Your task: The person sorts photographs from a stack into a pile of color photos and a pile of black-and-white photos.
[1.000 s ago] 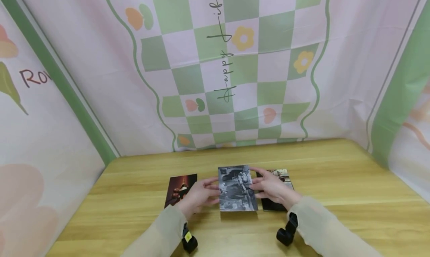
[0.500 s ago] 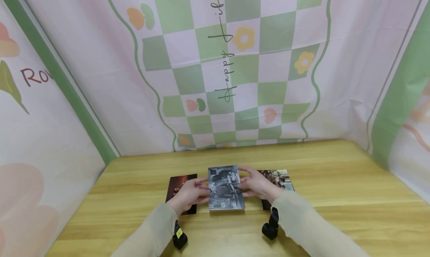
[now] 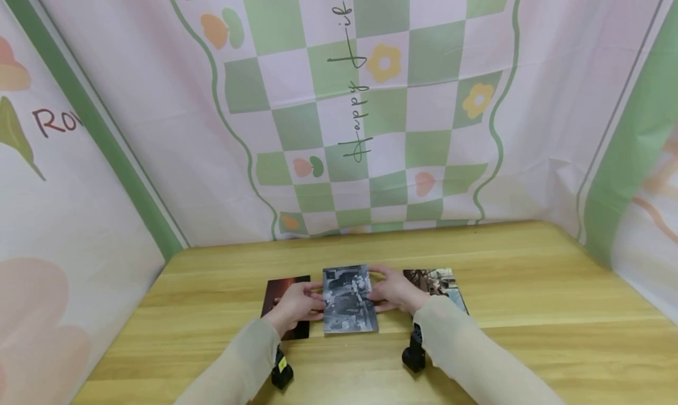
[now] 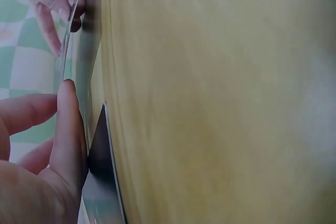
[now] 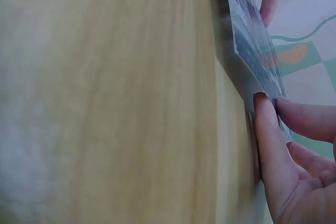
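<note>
A black-and-white photo card lies between my two hands, close over the middle of the wooden table. My left hand holds its left edge, and my right hand grips the opposite edge. In the right wrist view, thumb and finger pinch the rim of the photo card. Under my left hand is a dark red picture card, partly covered. A colour picture card lies on the right, its lower part hidden by my right hand and sleeve.
The wooden table carries the cards. Behind it hangs a green-and-white checked cloth with flowers and lettering. Black wrist cameras hang below both sleeves, just over the table.
Both hands have moved left with the black-and-white photo card, mostly in the first half second, and slightly lower since. The two side cards have stayed in place.
</note>
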Demonstrator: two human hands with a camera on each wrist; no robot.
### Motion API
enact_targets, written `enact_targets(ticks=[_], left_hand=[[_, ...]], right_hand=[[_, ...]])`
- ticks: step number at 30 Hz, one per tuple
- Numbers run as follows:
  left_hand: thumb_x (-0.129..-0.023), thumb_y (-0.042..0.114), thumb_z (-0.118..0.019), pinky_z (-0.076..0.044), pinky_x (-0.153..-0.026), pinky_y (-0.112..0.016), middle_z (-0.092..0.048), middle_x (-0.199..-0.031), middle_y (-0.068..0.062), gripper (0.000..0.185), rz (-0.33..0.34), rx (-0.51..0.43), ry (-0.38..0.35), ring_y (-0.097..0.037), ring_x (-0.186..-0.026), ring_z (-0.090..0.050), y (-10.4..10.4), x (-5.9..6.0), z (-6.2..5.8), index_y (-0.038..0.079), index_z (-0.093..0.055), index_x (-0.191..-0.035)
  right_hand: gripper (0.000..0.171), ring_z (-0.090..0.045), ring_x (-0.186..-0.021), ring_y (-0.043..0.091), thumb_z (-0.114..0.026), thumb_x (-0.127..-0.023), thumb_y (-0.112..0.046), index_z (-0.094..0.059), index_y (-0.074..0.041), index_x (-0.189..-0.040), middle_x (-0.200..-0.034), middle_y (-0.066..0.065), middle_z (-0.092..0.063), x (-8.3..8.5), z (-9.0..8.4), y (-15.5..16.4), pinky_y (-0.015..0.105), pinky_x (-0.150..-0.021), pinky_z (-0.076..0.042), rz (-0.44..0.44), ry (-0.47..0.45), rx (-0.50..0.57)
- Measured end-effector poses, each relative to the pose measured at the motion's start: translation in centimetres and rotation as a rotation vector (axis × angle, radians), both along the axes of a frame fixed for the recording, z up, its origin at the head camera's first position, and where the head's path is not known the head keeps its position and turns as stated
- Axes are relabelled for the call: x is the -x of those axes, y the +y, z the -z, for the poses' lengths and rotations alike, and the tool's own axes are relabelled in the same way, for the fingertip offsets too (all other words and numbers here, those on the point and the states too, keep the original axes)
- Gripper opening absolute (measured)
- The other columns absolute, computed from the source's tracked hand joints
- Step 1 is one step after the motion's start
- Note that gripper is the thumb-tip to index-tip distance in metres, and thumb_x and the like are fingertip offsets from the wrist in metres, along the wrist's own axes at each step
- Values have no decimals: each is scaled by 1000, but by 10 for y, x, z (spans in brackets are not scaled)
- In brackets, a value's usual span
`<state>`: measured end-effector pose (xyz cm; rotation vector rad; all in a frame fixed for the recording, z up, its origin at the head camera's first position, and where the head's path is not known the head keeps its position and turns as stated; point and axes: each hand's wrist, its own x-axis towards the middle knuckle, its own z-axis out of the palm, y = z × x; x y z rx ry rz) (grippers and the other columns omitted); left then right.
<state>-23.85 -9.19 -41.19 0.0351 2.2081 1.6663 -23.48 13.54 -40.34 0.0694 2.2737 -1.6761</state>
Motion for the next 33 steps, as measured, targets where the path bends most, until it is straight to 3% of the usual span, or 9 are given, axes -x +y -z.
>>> enact_targets(ticks=[8,14,21,24,28,33], left_hand=[[-86,-8,-59,-60,-67,-29,-59,-97,-13,52,-3,23,28,-14,-74,-62,0,-1,-1,-3,-46,-136],[-85,-8,-61,-60,-66,-30,-60,-94,-14,50,0,62,79,-13,-71,-62,1,-2,-1,-6,-48,-133],[-83,-6,-66,-60,-67,-32,-60,-90,-13,50,14,111,134,-14,-72,-63,3,-2,-3,-10,-50,-130],[-82,-6,-67,-60,-67,-33,-60,-90,-14,50,16,131,145,-15,-72,-63,3,-2,-4,-10,-50,-129],[-81,-5,-69,-60,-66,-32,-58,-88,-13,51,13,167,152,-15,-70,-62,4,-1,-3,-10,-51,-129],[-79,-5,-71,-60,-64,-31,-57,-85,-11,53,13,200,175,-14,-67,-60,5,0,-2,-11,-51,-127]], right_hand=[[69,-59,-62,18,-60,-85,10,-33,-7,-146,-92,18,-61,5,0,-5,31,-52,-57,16,-13,-60],[68,-57,-59,16,-66,-82,6,-37,-5,-144,-81,12,-64,7,1,-7,30,-51,-55,27,15,-150],[66,-59,-59,15,-73,-79,0,-44,-1,-138,-85,12,-66,7,2,-10,30,-52,-54,49,84,-246],[66,-56,-54,13,-75,-77,-2,-46,0,-136,-79,11,-66,6,0,-12,27,-49,-51,55,107,-293],[68,-52,-49,11,-76,-76,-3,-46,0,-136,-64,8,-62,5,-2,-14,23,-45,-47,54,117,-317],[69,-52,-50,12,-77,-76,-5,-45,0,-137,-65,6,-60,5,-4,-15,24,-46,-47,42,118,-324]])
